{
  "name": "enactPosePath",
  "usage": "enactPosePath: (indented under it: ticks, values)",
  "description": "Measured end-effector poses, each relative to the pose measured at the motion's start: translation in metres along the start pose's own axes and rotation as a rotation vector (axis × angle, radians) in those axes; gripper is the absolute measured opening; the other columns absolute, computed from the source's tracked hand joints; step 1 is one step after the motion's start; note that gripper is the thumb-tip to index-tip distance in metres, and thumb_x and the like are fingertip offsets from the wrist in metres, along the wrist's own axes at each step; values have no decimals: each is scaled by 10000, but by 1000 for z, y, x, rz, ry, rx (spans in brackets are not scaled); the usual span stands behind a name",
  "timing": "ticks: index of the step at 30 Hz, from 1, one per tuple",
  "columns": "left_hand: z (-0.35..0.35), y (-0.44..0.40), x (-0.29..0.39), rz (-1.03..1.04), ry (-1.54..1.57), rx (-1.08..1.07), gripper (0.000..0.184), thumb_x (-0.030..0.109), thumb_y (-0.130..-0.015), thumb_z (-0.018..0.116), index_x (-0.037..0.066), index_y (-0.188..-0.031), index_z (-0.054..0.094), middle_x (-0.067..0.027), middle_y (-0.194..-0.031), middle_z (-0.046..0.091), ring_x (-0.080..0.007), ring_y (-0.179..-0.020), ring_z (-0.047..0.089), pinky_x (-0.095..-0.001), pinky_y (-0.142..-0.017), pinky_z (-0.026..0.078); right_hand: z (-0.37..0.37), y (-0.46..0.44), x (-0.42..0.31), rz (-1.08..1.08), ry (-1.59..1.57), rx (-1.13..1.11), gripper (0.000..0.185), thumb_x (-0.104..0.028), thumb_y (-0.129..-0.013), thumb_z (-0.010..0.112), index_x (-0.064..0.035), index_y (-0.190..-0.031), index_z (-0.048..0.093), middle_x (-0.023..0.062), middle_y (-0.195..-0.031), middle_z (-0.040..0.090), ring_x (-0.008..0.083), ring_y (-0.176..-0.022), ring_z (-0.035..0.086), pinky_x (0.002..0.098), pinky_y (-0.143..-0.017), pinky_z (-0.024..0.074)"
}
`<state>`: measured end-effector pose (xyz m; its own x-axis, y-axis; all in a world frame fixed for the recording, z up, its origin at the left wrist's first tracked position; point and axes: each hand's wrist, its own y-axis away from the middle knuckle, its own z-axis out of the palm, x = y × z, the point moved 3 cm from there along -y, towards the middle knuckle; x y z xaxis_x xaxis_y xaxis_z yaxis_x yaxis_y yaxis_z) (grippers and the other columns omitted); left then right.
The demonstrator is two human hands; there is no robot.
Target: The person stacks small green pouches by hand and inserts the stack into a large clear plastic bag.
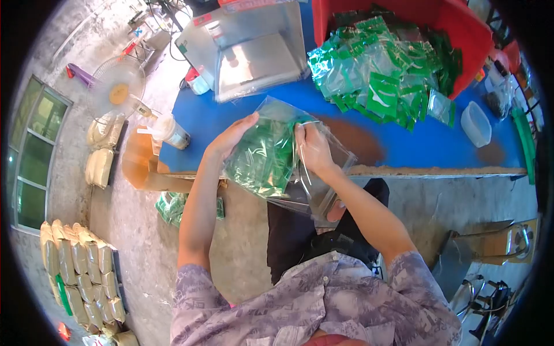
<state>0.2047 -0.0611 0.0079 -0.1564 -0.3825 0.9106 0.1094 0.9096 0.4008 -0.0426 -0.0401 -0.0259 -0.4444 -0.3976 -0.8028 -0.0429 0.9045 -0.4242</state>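
Note:
A large clear plastic bag [332, 135] with green printed packets [262, 153] inside is held over the front edge of the blue table. My left hand [234, 135] grips the bag's left side, its fingers partly hidden by the plastic. On the right, my right hand [313, 149] is closed on the bag's plastic beside the packets. Beyond the hands, a heap of green and clear packets [369, 69] spills from a red bin [461, 34] onto the table.
The blue table [415, 147] holds a stack of clear bags [254, 66], a lidded cup [173, 132] at the left and a translucent tub [476, 124] at the right. A fan [118, 92] stands left. Filled bags [81, 271] and a green bundle [171, 207] lie on the floor.

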Motion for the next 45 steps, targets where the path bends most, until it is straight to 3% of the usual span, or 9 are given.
enactPosePath:
  ticks: [6,13,21,22,27,32,37,41,45]
  values:
    - [4,15,20,3,-178,-2,624,444,-1023,582,48,-1494,480,-119,-1440,562,-195,-1318,508,-335,-1113,388,0,-9,33,453,-352,-203,561,-460,-1010,518,39,-787,647,330,-795,618,521,-828,612,541,-782,460]
    - [20,-22,51,167,-331,-59,582,400,-1011,618,32,-1453,528,-87,-1336,633,-165,-1188,590,-301,-1024,454,7,-24,13,205,0,214,555,-436,-1008,518,70,-825,653,343,-786,632,532,-831,618,557,-782,479]
    - [12,-14,44,235,-528,-196,745,390,-964,693,48,-1551,386,-101,-1471,529,-178,-1319,496,-319,-1109,388,-39,-3,8,600,-514,-284,562,-452,-1027,561,27,-740,624,80,-574,603,131,-496,566,335,-498,483]
    - [18,-16,38,166,-405,-229,763,369,-953,712,34,-1551,375,-108,-1464,537,-181,-1315,502,-323,-1110,394,-27,-2,0,335,-384,-311,538,-438,-1033,556,25,-770,631,85,-612,620,143,-513,583,301,-496,490]
    - [-4,3,49,300,-589,-151,670,358,-958,711,-10,-1468,480,-85,-1345,613,-150,-1185,577,-304,-1040,448,-10,18,-26,529,-641,-504,509,-431,-1026,568,25,-822,663,105,-738,684,147,-686,656,322,-606,532]
    - [-18,34,28,107,-602,-79,525,376,-938,734,-19,-1270,642,-22,-1079,696,-92,-984,606,-277,-915,474,6,42,-23,55,-319,-692,432,-344,-1011,575,47,-828,596,194,-716,623,284,-659,613,439,-648,489]
    - [-31,30,32,0,-702,-39,545,351,-880,803,-36,-1235,657,-59,-1064,724,-120,-950,651,-293,-879,508,22,56,-40,-136,-427,-667,323,-297,-1034,570,3,-924,613,42,-778,663,154,-730,669,310,-609,512]
    - [-38,23,18,104,-594,-31,498,323,-867,820,-28,-1188,676,-34,-1006,715,-101,-906,634,-276,-836,501,3,51,-15,508,-870,-285,197,-171,-1012,562,12,-1014,634,54,-737,622,135,-666,631,350,-618,495]
    - [-34,7,21,106,-479,-143,416,283,-908,775,-18,-1176,676,-8,-1028,697,-80,-933,606,-257,-863,475,14,23,-17,271,-634,70,204,-186,-1019,575,6,-968,621,76,-744,632,149,-617,627,346,-576,494]
